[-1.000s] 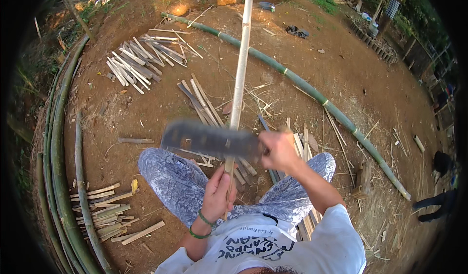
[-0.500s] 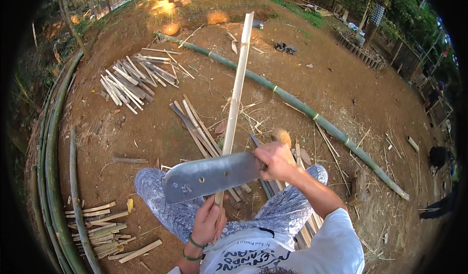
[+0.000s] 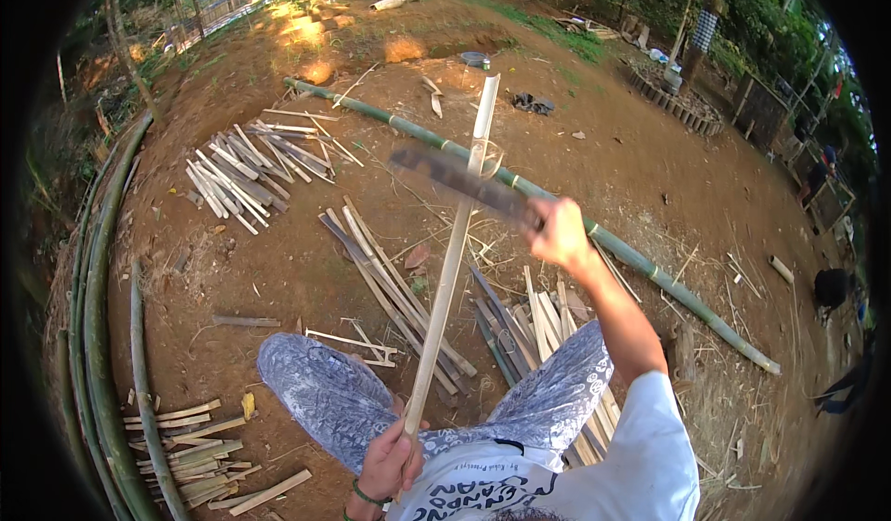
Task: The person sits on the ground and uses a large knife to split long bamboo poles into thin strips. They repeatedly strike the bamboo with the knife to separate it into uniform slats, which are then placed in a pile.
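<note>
My left hand (image 3: 390,461) is closed around the lower end of a long split bamboo strip (image 3: 449,284), close to my lap. The strip slants up and away from me, its pale inner face showing. My right hand (image 3: 561,233) grips a wide-bladed machete (image 3: 445,178) by its handle, which the fingers hide. Slightly blurred, the blade lies across the upper part of the strip. A thin curled shaving (image 3: 490,157) stands out at the strip just above the blade.
Bundles of split bamboo lie ahead: one pile (image 3: 243,170) far left, more strips (image 3: 394,284) before my legs, short pieces (image 3: 200,456) near left. A green bamboo pole (image 3: 631,254) crosses the ground diagonally. Long poles (image 3: 93,335) line the left. A dark figure (image 3: 840,373) shows at the right rim.
My right hand has carried the machete away from me, up along the strip, and the blade now appears edge-on. My left hand and the strip's far tip have dropped lower in view.
</note>
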The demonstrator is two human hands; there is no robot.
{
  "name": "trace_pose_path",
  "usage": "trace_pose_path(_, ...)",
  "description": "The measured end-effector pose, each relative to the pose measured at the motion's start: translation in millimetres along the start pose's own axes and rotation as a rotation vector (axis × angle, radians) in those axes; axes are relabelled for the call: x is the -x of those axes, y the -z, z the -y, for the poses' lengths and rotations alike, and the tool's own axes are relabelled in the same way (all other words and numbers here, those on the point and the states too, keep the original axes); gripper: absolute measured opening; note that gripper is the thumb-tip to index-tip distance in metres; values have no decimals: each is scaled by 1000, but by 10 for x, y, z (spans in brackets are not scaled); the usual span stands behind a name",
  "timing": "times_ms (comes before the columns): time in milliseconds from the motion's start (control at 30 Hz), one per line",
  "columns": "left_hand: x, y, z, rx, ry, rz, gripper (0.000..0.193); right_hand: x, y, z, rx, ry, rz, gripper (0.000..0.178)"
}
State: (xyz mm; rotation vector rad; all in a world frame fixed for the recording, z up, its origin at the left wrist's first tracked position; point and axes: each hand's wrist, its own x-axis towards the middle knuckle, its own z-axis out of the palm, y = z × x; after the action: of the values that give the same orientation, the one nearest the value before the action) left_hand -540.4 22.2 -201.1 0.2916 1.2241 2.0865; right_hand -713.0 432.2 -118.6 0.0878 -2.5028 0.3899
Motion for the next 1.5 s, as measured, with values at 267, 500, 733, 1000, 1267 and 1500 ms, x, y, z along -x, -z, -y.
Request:
trace_pose_path(267,44,126,32,3,-23,-7,46,99,-39,242,46,514,-10,15)
trace_pose_path(500,320,268,293,152,90,4,48,-448,94,-337,-21,-95,-32,27)
trace_pose_path(733,424,405,319,293,96,-103,44,-229,13,-21,110,192,137,15)
trace_pose_path(1000,455,492,547,862,20,315,45,-767,-50,-1343,-143,-604,-106,37)
trace_pose_path(1267,-123,336,49,673,-30,258,49,159,-182,-215,-555,-413,36,31)
trace_pose_path(1500,-821,-184,-454,52,-74,-236,40,781,-252,551,-697,-291,129,32)
